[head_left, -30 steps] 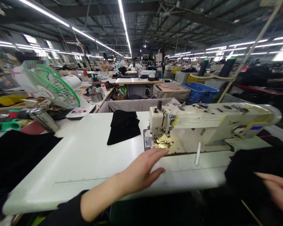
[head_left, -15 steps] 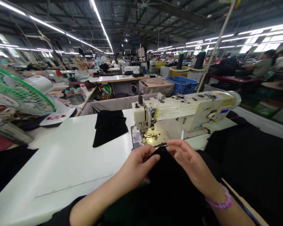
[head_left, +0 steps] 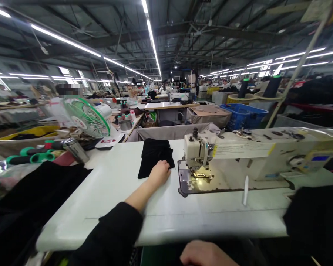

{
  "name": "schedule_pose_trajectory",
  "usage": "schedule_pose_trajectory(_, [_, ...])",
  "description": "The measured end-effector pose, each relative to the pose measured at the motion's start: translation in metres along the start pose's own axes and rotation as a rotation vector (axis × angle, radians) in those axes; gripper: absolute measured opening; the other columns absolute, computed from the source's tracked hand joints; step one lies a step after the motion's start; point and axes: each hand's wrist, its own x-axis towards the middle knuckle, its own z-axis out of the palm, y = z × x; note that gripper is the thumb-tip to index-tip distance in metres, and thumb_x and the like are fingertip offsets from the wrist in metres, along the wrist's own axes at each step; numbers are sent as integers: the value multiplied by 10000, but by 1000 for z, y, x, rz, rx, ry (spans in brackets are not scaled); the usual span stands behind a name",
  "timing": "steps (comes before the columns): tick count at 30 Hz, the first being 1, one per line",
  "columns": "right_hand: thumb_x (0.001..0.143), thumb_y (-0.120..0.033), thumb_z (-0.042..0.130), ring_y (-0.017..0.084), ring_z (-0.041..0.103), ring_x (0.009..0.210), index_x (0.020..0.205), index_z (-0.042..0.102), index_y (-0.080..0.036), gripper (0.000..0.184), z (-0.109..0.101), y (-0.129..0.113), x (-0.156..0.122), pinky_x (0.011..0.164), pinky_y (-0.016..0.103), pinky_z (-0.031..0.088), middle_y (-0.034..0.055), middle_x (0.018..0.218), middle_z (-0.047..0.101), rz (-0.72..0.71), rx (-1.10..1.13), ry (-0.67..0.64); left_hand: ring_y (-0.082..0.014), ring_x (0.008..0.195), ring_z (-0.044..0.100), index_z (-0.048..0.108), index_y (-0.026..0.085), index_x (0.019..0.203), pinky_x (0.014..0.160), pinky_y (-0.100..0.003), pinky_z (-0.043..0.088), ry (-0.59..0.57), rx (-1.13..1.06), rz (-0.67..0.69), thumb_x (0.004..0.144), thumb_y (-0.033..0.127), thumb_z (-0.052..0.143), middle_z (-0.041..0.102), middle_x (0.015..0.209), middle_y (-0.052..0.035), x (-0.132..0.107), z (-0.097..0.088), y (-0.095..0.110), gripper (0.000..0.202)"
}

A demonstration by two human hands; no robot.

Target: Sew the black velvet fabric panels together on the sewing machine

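Observation:
My left hand [head_left: 161, 172] reaches over the white tabletop to the small stack of black fabric pieces [head_left: 152, 157]. Its fingers are curled on the stack's right edge, with the fingertips hidden from view. At the bottom edge of the picture is my right hand [head_left: 207, 254], low in front of the table and partly cut off. That hand looks closed; whatever is in it is hidden. Right of the stack stands a sewing machine [head_left: 195, 147] with its lamp lit over the needle plate [head_left: 202, 176]. A white pen-like stick [head_left: 245, 190] is in front of the machine bed.
Black cloth covers the table's right end [head_left: 316, 214], and more black cloth [head_left: 39, 195] hangs at the left. Beyond the left side are a green fan [head_left: 86, 116], a metal flask [head_left: 75, 149] and thread spools [head_left: 30, 153]. A blue crate [head_left: 244, 116] stands behind the machine.
Both hands were together on black fabric before the machine. My left hand has moved left and forward to the stack; my right hand has dropped low. The view has turned left.

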Motion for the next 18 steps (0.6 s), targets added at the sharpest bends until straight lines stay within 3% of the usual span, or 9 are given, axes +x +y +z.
schedule_pose_trajectory(3, [985, -510, 474, 215, 664, 900, 963, 706, -217, 374, -18, -5, 13, 824, 295, 502, 66, 951, 720, 79, 44, 272, -282, 918, 647, 668, 151, 762, 878, -416, 511, -20, 34, 32, 827, 69, 501, 653, 866, -129, -13, 5, 2, 197])
schedule_pose_trajectory(6, [946, -503, 507, 254, 689, 933, 1080, 685, -196, 379, -35, 9, 30, 853, 373, 530, 106, 1039, 731, 238, 122, 597, -232, 791, 643, 645, 161, 738, 748, -341, 507, -65, 3, 86, 828, 82, 490, 644, 824, -99, -51, 7, 20, 196])
schedule_pose_trajectory(10, [818, -405, 606, 253, 697, 876, 1127, 662, -167, 395, -43, 44, 52, 844, 415, 547, 134, 1095, 722, 300, 142, 731, -170, 716, 646, 673, 191, 747, 665, -255, 486, -210, -106, 210, 845, 174, 590, 670, 784, -34, -91, 3, 40, 129])
schedule_pose_trajectory(13, [753, -314, 644, 211, 669, 804, 1124, 662, -175, 397, -42, 61, 63, 839, 391, 535, 97, 1051, 707, 307, 114, 776, -219, 926, 675, 706, 187, 993, 831, -303, 520, -109, -87, 241, 914, 195, 547, 717, 996, -75, -79, -3, 39, 178])
schedule_pose_trajectory(15, [742, -287, 637, 192, 653, 777, 1117, 660, -176, 392, -40, 65, 67, 828, 374, 532, 80, 1012, 695, 304, 109, 798, -256, 1127, 625, 660, 169, 1166, 1003, -367, 471, -6, -31, 227, 938, 166, 496, 682, 1196, -117, -53, -3, 35, 281])
schedule_pose_trajectory(18, [750, -282, 620, 191, 653, 787, 1127, 640, -160, 397, -38, 67, 69, 829, 370, 530, 84, 988, 690, 292, 120, 812, -304, 1223, 573, 643, 157, 1202, 1096, -459, 392, -1, -4, 210, 927, 191, 537, 646, 1273, -149, -10, 10, 29, 296])
